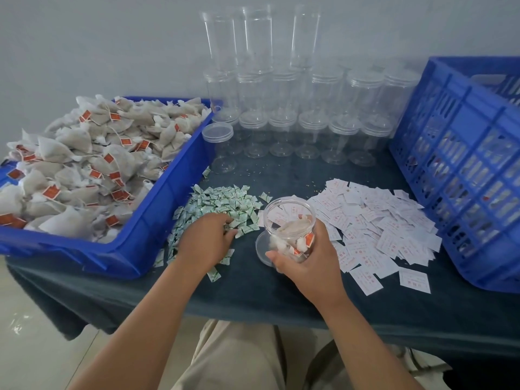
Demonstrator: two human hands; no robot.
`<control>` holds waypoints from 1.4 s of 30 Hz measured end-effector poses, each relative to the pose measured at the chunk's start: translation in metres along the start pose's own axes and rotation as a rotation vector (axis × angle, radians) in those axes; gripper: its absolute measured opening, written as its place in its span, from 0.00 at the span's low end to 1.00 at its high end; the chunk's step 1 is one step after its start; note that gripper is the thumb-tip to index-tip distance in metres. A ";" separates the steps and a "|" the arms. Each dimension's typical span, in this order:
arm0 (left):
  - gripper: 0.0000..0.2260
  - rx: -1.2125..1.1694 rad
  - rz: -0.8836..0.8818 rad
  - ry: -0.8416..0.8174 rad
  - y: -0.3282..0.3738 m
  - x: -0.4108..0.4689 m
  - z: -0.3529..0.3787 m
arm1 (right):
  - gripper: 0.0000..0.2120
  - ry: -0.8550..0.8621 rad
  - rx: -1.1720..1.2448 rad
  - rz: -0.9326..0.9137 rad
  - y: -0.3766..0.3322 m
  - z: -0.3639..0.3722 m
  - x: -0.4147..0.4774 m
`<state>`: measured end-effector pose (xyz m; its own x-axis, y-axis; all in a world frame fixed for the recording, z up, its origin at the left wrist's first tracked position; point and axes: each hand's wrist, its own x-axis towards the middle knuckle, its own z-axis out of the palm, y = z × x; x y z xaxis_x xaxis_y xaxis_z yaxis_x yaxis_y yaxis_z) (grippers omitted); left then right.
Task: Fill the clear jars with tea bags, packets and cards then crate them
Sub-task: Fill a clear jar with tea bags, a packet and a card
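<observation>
Now: both hands at the worktop (253, 294), one round a jar, one on the packets.
My right hand (309, 266) grips the clear jar (291, 218), a smooth round plastic cylinder held tilted just above the dark cloth, with soft gauzy tea bags (287, 230) and their red tags inside, and what looks like a white card behind them. A flat clear lid (262, 250) lies by its base. My left hand (209, 239) rests palm down on the heap of small crinkled green-and-white packets (225, 199); the fingertips are sunk among them, so I cannot tell whether they pinch one. Pillow-shaped bags fill the blue tray (157, 209) on the left, thin white cards (380, 226) spread on the right beside the latticed blue crate (464, 153), and empty jars (312, 122) stand behind.
</observation>
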<state>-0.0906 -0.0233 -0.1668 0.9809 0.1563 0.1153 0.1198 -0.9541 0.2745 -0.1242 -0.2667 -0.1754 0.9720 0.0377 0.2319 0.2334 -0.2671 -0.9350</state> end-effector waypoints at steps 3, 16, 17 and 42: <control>0.12 -0.023 0.002 0.058 0.001 0.001 -0.005 | 0.37 -0.004 0.007 0.000 0.001 0.001 0.000; 0.02 -0.405 0.438 -0.093 0.093 -0.025 -0.115 | 0.36 0.020 -0.001 -0.079 -0.007 0.000 -0.002; 0.03 -0.278 0.422 -0.118 0.096 -0.022 -0.110 | 0.37 0.019 -0.018 -0.094 -0.007 0.000 -0.002; 0.05 -0.099 0.077 -0.268 0.127 0.089 0.024 | 0.32 0.348 0.153 0.073 -0.006 -0.008 0.007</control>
<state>0.0161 -0.1368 -0.1447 0.9935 -0.0013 -0.1135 0.0409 -0.9289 0.3681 -0.1193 -0.2728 -0.1656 0.9249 -0.3126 0.2164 0.1911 -0.1098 -0.9754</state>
